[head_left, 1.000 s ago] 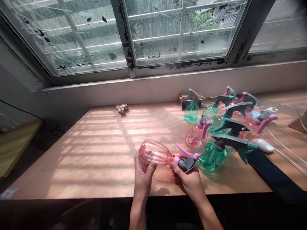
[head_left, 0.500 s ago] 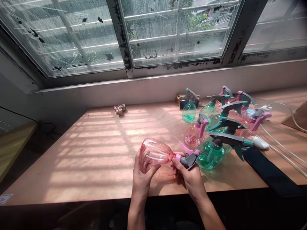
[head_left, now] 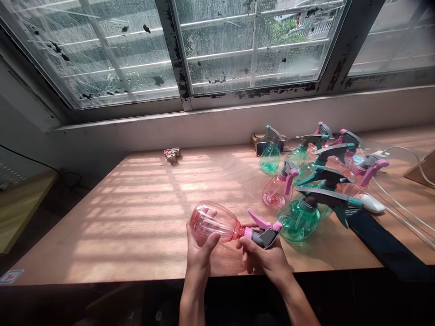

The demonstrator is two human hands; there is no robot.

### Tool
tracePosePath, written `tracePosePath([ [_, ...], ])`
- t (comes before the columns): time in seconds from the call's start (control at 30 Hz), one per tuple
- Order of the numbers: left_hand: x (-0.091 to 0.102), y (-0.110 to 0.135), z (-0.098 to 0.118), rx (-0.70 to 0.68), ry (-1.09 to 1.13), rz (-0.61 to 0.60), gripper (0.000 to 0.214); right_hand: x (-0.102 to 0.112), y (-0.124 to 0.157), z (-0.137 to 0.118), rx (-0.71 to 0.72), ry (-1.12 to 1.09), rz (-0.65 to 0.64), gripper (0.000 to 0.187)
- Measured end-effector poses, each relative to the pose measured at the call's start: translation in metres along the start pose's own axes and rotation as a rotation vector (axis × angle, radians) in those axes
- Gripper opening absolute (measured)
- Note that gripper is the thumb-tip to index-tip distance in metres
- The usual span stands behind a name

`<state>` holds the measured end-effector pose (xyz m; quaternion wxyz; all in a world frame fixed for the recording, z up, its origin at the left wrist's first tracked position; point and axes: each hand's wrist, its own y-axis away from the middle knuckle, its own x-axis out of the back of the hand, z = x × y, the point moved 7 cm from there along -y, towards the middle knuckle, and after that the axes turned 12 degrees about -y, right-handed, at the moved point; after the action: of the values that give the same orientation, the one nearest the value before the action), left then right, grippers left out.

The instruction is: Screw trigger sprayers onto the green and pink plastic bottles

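A pink, see-through spray bottle lies on its side in the air above the table, its grey and pink spray head pointing right. Round the wide base of the bottle, my left hand is closed, fingers behind the plastic and thumb in front. My right hand grips the pink collar and spray head, with the thumb on the near side. Just right of the spray head stands a green spray bottle. Behind it is another pink spray bottle.
Several more green and pink spray bottles crowd the right side of the table. A black flat object, a white mouse and white cables lie beyond them. Small blocks sit near the window wall.
The held spray bottle has shifted slightly left and down, its base end moving most. Both hands keep hold of it. The camera view has turned a little.
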<state>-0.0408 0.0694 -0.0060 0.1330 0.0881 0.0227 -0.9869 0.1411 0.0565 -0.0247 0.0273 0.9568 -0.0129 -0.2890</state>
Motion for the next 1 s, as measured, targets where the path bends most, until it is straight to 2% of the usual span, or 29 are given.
tracePosePath([
  [0.13,0.008,0.008,0.008,0.014,-0.250,-0.119,0.091,0.005,0.000,0.003,-0.067,-0.186,-0.055,0.050],
  [0.23,0.019,0.013,0.019,-0.019,-0.435,-0.221,0.091,0.007,0.001,0.002,-0.071,-0.131,-0.060,0.050],
  [0.3,0.026,0.018,0.026,-0.010,-0.451,-0.252,0.093,0.002,0.004,0.000,-0.037,-0.057,-0.106,0.051],
  [0.4,0.034,0.023,0.036,-0.013,-0.386,-0.193,0.083,-0.006,0.012,-0.006,0.066,0.005,-0.133,0.063],
  [0.5,0.039,0.026,0.044,-0.074,-0.425,-0.115,0.062,-0.003,0.017,-0.008,0.108,-0.075,0.003,0.064],
  [0.6,0.039,0.029,0.049,-0.166,-0.539,-0.184,0.051,0.002,0.017,-0.004,0.022,-0.205,0.131,0.062],
  [0.67,0.042,0.032,0.050,-0.173,-0.581,-0.230,0.053,0.001,0.017,-0.001,-0.041,-0.229,0.148,0.065],
  [0.73,0.044,0.034,0.051,-0.144,-0.533,-0.233,0.055,-0.001,0.018,-0.002,-0.027,-0.178,0.135,0.066],
  [0.83,0.048,0.034,0.054,-0.068,-0.398,-0.077,0.071,-0.005,0.024,-0.009,0.067,-0.095,0.126,0.064],
  [0.9,0.046,0.034,0.059,-0.069,-0.362,0.008,0.082,-0.006,0.028,-0.012,0.097,-0.087,0.152,0.062],
  [1.0,0.034,0.036,0.066,-0.156,-0.343,-0.050,0.083,-0.001,0.028,-0.017,0.098,-0.070,0.222,0.057],
])
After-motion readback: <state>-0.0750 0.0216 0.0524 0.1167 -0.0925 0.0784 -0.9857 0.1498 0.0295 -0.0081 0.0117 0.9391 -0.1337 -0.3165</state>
